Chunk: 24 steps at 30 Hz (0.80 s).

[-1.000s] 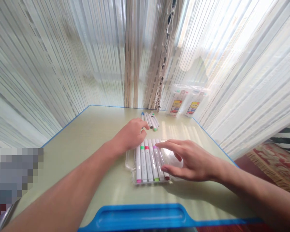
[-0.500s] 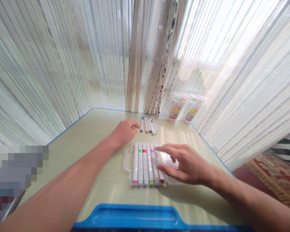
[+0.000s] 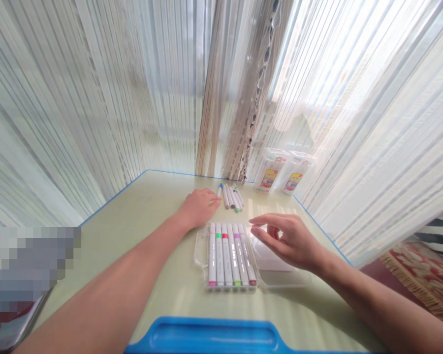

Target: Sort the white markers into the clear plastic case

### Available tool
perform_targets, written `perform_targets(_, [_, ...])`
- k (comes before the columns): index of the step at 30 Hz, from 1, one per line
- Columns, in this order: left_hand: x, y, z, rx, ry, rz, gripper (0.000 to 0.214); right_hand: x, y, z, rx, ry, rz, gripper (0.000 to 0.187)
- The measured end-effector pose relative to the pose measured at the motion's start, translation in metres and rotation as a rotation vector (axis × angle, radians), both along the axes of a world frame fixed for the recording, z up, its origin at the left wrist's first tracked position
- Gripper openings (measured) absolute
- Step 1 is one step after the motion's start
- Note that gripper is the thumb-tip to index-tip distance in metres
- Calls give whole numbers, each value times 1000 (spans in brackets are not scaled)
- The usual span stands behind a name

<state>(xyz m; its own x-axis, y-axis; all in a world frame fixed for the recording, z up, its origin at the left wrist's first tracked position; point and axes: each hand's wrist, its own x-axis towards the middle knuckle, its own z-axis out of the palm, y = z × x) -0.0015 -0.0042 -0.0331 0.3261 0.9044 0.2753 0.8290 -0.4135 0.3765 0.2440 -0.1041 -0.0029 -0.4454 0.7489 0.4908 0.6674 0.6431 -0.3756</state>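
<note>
My left hand (image 3: 201, 206) reaches to the far side of the table, its fingertips closed on the lower end of a blue-capped marker (image 3: 220, 189). That marker's lower end is hidden by the fingers. Right beside it lie several loose white markers (image 3: 232, 197). Nearer to me, an opened clear plastic case (image 3: 204, 287) holds a row of white markers (image 3: 227, 260) with coloured bands and ends. My right hand (image 3: 286, 238) hovers over the case's clear lid (image 3: 286, 280), thumb and fingers apart, holding nothing.
Two clear cases (image 3: 271, 172) with labels stand upright at the back right. The table (image 3: 114, 236) has a blue rim and a blue moulded handle recess (image 3: 214, 334) in front. String curtains (image 3: 162, 98) hang behind it. A patterned, fringed cloth (image 3: 421, 275) lies at the right.
My left hand has moved right onto the blue-capped marker, which has shifted slightly left and tilted. My right hand has lifted off the case's markers toward the lid. The view has shifted slightly.
</note>
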Motion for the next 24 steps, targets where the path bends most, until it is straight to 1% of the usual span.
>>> perform_targets(7, [-14,3,9,-5,-27,218,18,1,0,4,8,34,-29,21])
perform_targets(9, [-17,3,10,-12,-27,240,22,1,0,5,4,44,-25,21])
perform_targets(12, [-21,5,8,-14,-9,268,35,2,-1,6,-14,55,-25,21])
perform_targets(16, [-30,8,5,3,42,322,35,2,-1,7,-26,69,-23,21])
perform_targets(20, [-33,10,7,58,29,321,36,2,-1,7,-28,82,-7,19])
perform_targets(22, [-30,9,11,78,-42,295,35,2,-1,7,-27,85,0,18])
perform_targets(24, [-23,5,15,54,-154,250,30,1,-1,7,-28,88,1,18])
